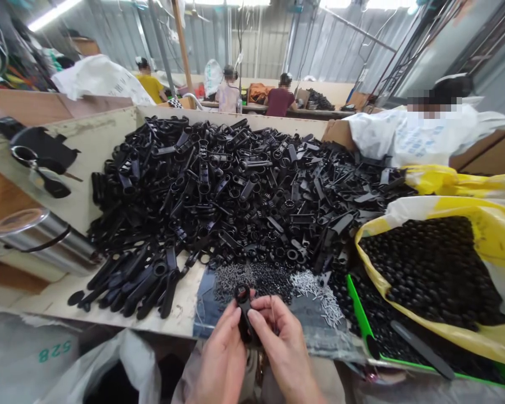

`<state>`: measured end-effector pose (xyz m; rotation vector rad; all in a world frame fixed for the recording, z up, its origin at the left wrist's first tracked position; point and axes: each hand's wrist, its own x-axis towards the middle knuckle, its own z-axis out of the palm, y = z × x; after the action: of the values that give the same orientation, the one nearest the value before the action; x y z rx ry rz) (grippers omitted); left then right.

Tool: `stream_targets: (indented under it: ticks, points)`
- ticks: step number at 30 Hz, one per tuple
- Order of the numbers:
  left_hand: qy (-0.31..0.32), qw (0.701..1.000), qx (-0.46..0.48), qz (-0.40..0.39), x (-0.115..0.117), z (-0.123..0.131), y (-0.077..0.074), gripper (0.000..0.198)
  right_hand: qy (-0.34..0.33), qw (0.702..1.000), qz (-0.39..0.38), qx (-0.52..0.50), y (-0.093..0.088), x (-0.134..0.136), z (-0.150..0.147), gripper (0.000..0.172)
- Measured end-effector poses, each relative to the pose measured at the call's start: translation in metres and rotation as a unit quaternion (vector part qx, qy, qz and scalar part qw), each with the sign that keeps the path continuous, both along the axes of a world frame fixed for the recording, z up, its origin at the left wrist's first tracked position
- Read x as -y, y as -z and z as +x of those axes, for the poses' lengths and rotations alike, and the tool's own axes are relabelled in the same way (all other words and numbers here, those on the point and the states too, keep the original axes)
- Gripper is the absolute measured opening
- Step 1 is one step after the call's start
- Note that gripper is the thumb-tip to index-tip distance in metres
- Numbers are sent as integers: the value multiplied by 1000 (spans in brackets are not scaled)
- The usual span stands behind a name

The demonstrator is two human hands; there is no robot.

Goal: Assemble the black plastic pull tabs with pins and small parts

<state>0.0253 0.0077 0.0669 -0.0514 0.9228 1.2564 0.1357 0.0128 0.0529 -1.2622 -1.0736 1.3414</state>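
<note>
Both of my hands meet at the bottom centre on one black plastic part [244,314] with a ring at its top end. My left hand [221,359] grips it from the left with thumb and fingers closed. My right hand [284,345] pinches it from the right. Just beyond my fingers lie small piles of dark springs [256,278] and shiny metal pins [315,292] on a worn cloth. Behind them a big heap of black plastic parts [235,185] covers the table. A row of assembled black pieces [138,283] lies at the front left.
A yellow bag [500,235] of small black beads sits at right over a green tray [362,320]. A steel flask [37,235] lies at left. A white sack marked 528 [33,353] is at lower left. Several people work at tables behind.
</note>
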Motion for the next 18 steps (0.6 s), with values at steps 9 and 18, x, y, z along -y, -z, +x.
stream_targets:
  ticks: [9,18]
  points:
    - [60,903,-411,109,42,6,76,44,86,989,-73,-97,-1,1,-12,45]
    - [150,907,-377,112,18,-14,41,59,20,999,-30,-33,-11,-3,8,45]
